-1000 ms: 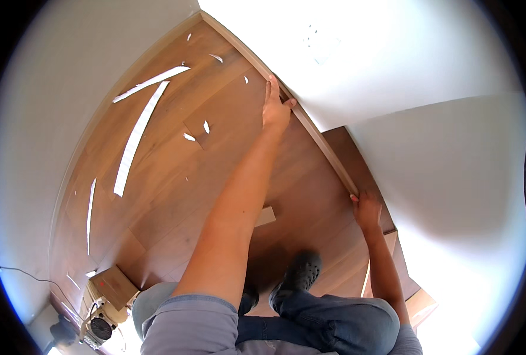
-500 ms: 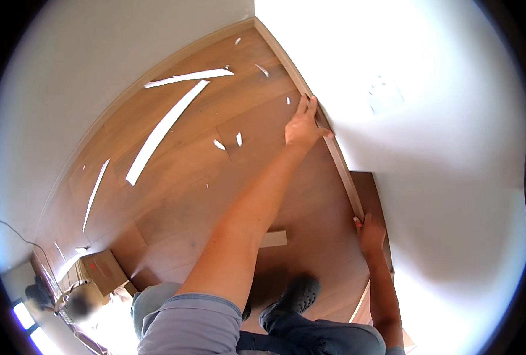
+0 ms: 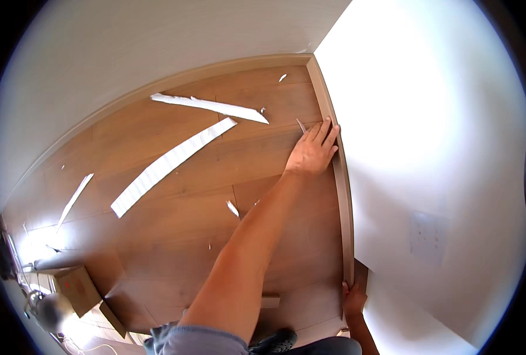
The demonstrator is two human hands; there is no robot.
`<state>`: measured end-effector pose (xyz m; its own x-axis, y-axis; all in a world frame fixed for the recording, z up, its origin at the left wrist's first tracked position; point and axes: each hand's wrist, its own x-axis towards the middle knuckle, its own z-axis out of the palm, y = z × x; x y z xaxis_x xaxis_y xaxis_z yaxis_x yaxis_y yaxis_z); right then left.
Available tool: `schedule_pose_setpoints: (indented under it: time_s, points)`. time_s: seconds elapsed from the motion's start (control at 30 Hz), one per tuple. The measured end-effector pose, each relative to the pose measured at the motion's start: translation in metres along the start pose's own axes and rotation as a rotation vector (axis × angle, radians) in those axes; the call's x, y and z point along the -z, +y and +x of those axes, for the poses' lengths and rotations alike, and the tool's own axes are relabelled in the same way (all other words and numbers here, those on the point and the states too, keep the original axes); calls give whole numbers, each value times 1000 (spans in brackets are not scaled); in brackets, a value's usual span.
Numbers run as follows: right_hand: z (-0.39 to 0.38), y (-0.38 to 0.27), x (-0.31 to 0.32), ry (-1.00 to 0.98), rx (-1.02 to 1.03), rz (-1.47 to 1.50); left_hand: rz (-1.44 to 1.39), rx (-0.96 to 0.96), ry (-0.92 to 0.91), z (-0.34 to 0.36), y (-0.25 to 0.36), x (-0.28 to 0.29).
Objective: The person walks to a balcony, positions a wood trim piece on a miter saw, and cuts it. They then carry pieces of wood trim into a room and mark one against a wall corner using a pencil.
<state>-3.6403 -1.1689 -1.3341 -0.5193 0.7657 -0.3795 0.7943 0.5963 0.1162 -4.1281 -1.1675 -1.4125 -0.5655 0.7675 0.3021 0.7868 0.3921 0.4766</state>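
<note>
Nearer the far-right corner of the floor (image 3: 310, 236) than a half-second ago, the left hand (image 3: 311, 152) I follow remotely rests, fingers slightly spread, on the wooden strip (image 3: 343, 219) lying lengthwise along the right edge, while the right hand (image 3: 355, 300) pinches its near end.

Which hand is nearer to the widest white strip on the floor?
Left. The left hand touches the wooden trim, right of the strip; the right hand is farther, at the trim's near end.
</note>
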Motion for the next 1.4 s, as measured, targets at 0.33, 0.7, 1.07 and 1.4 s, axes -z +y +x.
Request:
schedule_pose_setpoints:
  time_s: [0.33,0.7,1.07,1.4]
  points:
    - [15,-1,13,-308,-213,10,-112,-5,-4,8,-7,-2]
    - [-2,19,-16,-257,-168,7,-20,-3,-147,11,-6,4]
    - [4,12,-19,55,42,25,-10,72,-170,12,-6,4]
    - [9,16,-27,183,138,131,74,72,-185,10,-4,-1]
